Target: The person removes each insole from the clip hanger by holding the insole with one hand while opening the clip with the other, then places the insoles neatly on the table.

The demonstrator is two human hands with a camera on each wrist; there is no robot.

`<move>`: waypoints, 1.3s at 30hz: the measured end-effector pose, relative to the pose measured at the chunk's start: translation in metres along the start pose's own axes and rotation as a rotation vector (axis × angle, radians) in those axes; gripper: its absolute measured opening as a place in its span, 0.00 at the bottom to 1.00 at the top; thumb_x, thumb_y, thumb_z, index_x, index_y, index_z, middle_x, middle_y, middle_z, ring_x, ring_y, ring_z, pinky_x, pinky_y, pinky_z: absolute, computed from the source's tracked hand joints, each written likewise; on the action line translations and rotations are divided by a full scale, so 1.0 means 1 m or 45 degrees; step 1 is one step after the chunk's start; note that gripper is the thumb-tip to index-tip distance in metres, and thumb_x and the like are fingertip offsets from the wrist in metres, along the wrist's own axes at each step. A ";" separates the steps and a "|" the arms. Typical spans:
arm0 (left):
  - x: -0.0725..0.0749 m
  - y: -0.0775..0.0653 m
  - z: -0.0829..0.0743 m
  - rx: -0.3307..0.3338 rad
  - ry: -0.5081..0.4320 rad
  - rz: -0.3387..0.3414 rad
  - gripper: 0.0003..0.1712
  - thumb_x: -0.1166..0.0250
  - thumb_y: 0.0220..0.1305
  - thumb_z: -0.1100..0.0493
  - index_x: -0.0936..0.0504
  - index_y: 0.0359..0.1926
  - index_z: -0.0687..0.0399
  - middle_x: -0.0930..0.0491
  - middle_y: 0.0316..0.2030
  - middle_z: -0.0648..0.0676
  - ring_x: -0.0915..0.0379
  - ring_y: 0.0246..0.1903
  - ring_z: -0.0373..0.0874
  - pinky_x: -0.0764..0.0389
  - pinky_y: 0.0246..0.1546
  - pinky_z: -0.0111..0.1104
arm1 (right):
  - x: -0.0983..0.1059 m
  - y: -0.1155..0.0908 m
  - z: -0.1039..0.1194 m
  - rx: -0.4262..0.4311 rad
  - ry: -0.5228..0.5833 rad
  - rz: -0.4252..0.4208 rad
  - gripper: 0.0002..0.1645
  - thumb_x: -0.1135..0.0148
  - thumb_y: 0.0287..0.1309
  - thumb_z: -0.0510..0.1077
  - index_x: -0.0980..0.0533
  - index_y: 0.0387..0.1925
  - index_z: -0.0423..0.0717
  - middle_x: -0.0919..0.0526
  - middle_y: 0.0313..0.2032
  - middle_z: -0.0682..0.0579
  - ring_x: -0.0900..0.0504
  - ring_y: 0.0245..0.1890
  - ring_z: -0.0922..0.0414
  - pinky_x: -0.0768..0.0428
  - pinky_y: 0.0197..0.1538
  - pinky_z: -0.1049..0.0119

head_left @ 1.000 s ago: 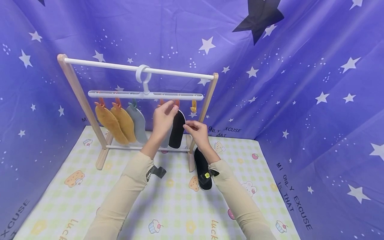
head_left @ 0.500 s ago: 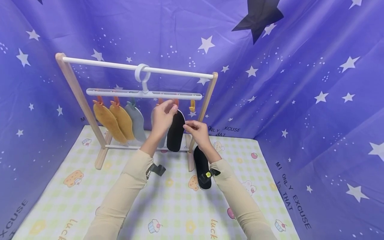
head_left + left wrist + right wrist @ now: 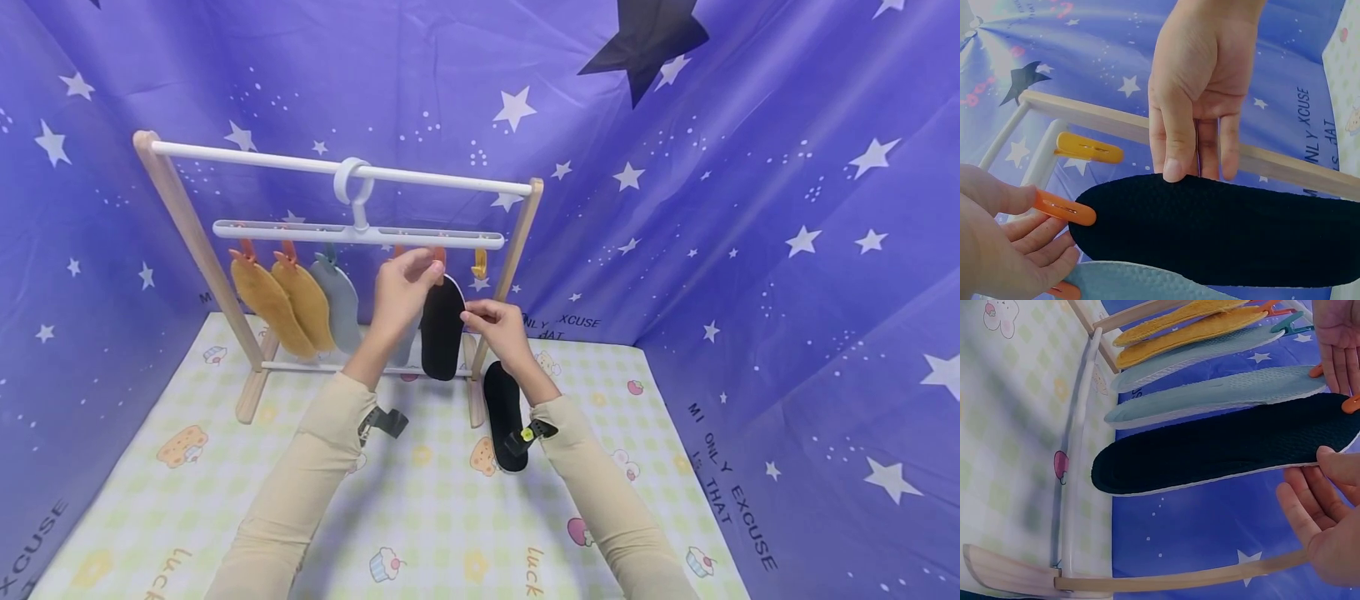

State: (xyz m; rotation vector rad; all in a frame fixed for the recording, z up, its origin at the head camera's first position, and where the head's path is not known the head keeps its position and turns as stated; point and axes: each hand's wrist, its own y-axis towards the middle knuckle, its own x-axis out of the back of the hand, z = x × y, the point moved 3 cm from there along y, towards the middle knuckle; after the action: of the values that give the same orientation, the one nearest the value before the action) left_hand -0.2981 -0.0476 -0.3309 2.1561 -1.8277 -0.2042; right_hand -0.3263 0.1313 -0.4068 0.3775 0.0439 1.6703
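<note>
A black insole [image 3: 442,329] hangs beneath the white hanger [image 3: 442,237], its upper end at an orange clip [image 3: 1063,207]. My left hand [image 3: 400,292] pinches that clip between thumb and fingers. With thumb and fingertips, my right hand [image 3: 501,333] holds the insole's right edge a little below its top. Just left of it hangs a grey-blue insole [image 3: 1216,397], partly hidden by the left hand in the head view. Further left, another grey-blue insole [image 3: 341,304] and two mustard insoles [image 3: 303,304] hang from clips. A second black insole [image 3: 504,408] lies on the tabletop under my right wrist.
The hanger hooks over the white top rail [image 3: 442,177] of a wooden-legged rack [image 3: 191,233]. At the hanger's right end a yellow clip [image 3: 480,263] holds nothing. A checked cloth [image 3: 442,517] covers the table, and purple star-printed fabric [image 3: 675,250] surrounds it behind and at the sides.
The black insole's lower end has dropped slightly in the head view. Both hands keep nearly the same place, and the whole rack appears shifted a little left.
</note>
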 end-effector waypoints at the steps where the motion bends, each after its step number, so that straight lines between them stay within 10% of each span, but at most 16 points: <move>1: 0.000 0.000 0.000 -0.005 0.007 0.000 0.17 0.35 0.70 0.65 0.18 0.56 0.71 0.13 0.43 0.71 0.15 0.47 0.61 0.19 0.60 0.43 | 0.001 0.000 0.000 0.000 0.001 0.003 0.12 0.32 0.62 0.31 0.17 0.44 0.26 0.12 0.38 0.35 0.16 0.30 0.66 0.12 0.39 0.72; 39: 0.002 0.002 0.005 -0.018 -0.050 -0.062 0.17 0.30 0.66 0.63 0.14 0.53 0.66 0.13 0.48 0.65 0.15 0.52 0.56 0.16 0.58 0.44 | 0.008 0.001 -0.003 -0.145 0.115 0.039 0.14 0.33 0.64 0.33 0.18 0.48 0.25 0.13 0.34 0.54 0.14 0.31 0.64 0.11 0.41 0.67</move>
State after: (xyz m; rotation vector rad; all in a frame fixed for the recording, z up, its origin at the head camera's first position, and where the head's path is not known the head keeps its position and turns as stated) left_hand -0.3011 -0.0510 -0.3352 2.2036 -1.7899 -0.2717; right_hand -0.3289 0.1391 -0.4079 0.2173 0.0099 1.7112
